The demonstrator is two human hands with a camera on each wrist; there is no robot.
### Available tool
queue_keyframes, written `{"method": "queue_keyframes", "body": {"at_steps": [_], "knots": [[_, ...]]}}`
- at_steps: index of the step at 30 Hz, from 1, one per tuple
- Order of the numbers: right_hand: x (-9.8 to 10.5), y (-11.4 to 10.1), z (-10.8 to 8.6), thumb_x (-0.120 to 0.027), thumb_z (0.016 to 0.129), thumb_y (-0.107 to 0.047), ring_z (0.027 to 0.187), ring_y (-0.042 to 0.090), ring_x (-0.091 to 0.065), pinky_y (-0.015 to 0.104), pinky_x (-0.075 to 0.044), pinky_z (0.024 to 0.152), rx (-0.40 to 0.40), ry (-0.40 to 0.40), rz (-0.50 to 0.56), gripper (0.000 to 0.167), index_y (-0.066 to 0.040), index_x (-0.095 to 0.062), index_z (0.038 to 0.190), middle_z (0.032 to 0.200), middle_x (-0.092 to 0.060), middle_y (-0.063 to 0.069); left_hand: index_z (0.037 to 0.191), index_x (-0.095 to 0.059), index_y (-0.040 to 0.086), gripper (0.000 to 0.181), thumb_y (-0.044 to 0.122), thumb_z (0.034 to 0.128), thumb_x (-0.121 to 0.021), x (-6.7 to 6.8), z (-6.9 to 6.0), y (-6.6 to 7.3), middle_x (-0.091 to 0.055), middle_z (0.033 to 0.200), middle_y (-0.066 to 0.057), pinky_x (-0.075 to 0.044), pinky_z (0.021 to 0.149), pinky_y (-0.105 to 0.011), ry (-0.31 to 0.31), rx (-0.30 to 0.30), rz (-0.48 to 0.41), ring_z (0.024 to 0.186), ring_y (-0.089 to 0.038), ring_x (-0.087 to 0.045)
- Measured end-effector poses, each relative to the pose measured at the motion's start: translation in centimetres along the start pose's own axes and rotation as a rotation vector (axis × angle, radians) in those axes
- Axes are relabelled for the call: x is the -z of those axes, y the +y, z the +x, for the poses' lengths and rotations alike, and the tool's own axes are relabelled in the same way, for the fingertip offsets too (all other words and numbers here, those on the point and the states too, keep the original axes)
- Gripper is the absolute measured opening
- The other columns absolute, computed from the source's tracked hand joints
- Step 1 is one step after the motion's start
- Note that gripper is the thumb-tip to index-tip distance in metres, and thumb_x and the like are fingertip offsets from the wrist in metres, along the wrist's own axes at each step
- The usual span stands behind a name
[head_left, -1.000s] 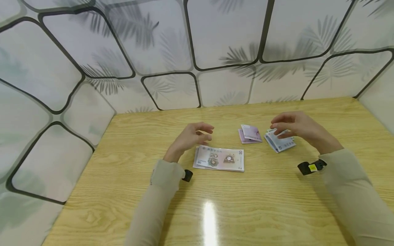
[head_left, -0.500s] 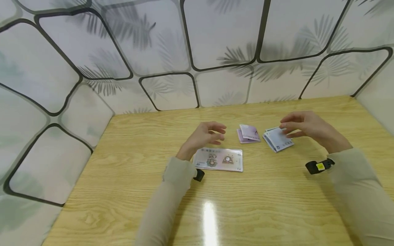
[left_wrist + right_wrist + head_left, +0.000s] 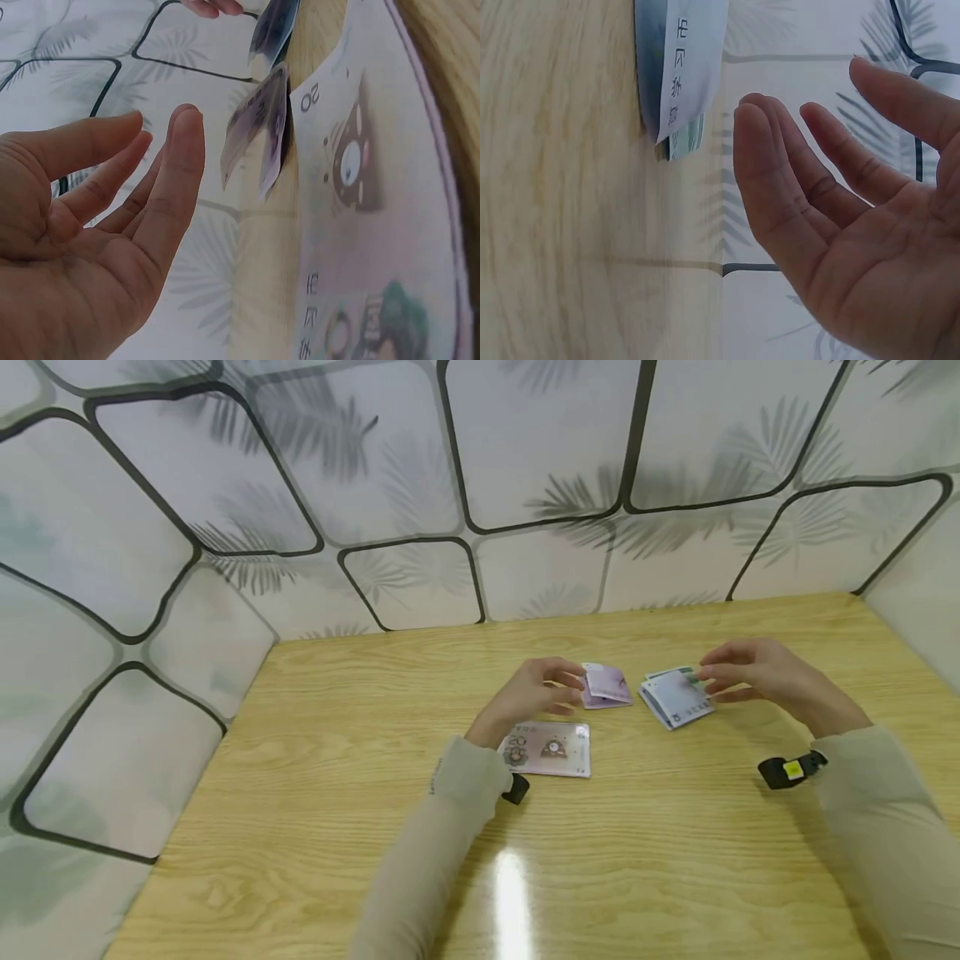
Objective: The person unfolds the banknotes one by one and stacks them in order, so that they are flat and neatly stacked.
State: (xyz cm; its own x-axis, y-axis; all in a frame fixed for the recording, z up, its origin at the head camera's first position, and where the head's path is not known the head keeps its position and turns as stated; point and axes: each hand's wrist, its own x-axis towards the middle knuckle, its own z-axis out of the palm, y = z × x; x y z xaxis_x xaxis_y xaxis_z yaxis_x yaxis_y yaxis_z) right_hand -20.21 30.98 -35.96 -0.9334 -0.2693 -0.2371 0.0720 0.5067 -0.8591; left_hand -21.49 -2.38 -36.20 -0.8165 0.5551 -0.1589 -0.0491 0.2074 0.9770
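Above the table my left hand (image 3: 536,695) hovers with loosely bent fingers, holding nothing. Its fingertips come near a folded purple banknote (image 3: 609,685) in the head view. Below that hand lies a flat stack of 20 banknotes (image 3: 555,750), partly covered by the wrist and sleeve. My right hand (image 3: 772,681) is just right of some folded blue-grey banknotes (image 3: 678,697), with a green edge showing beneath. In the right wrist view the fingers (image 3: 761,172) stand apart from these folded banknotes (image 3: 694,67), and nothing is in the hand.
The wooden table (image 3: 315,793) runs back to a wall (image 3: 547,568) with leaf prints and dark outlines. A black strap device (image 3: 791,770) sits on the right wrist, another (image 3: 516,789) on the left. Light glares off the front of the table.
My left hand has moved right, from beside the flat stack to near the folded purple banknote. The right hand has drawn back to the right, away from the blue-grey banknotes.
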Motion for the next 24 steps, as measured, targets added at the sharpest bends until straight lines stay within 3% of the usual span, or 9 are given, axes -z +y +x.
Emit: {"method": "queue_keyframes", "body": {"at_steps": [9,16,24], "knots": [[0.0,0.7,-0.1,-0.049,0.108,-0.013,0.094,0.007,-0.066,0.034,-0.06,0.086,-0.019,-0.025,0.007,0.045,0.02,-0.039,0.138,0.128,-0.061,0.025,0.137,-0.056,-0.006,0.036,-0.006,0.1011,-0.055,-1.4,0.9,-0.4,-0.06,0.128,-0.025,-0.06,0.087,-0.039,-0.002,0.035,-0.001,0.106,-0.036,-0.067],[0.1,1.1,-0.5,-0.053,0.107,-0.016,0.093,0.008,-0.066,0.033,-0.06,0.084,-0.061,-0.014,0.027,0.048,0.018,-0.04,0.138,0.126,-0.063,0.02,0.136,-0.056,-0.008,0.037,-0.009,0.1,-0.054,-3.2,2.3,-0.6,-0.059,0.128,-0.027,-0.061,0.085,-0.036,-0.019,0.041,-0.018,0.105,-0.037,-0.067],[0.4,1.6,-0.8,-0.049,0.109,-0.017,0.093,0.007,-0.067,0.033,-0.06,0.082,-0.071,-0.012,0.013,0.049,0.019,-0.039,0.139,0.128,-0.062,0.028,0.136,-0.054,-0.009,0.036,-0.01,0.0997,-0.054,-5.5,3.3,0.1,-0.061,0.125,-0.028,-0.061,0.083,-0.036,-0.058,0.057,-0.041,0.108,-0.041,-0.066]]}}
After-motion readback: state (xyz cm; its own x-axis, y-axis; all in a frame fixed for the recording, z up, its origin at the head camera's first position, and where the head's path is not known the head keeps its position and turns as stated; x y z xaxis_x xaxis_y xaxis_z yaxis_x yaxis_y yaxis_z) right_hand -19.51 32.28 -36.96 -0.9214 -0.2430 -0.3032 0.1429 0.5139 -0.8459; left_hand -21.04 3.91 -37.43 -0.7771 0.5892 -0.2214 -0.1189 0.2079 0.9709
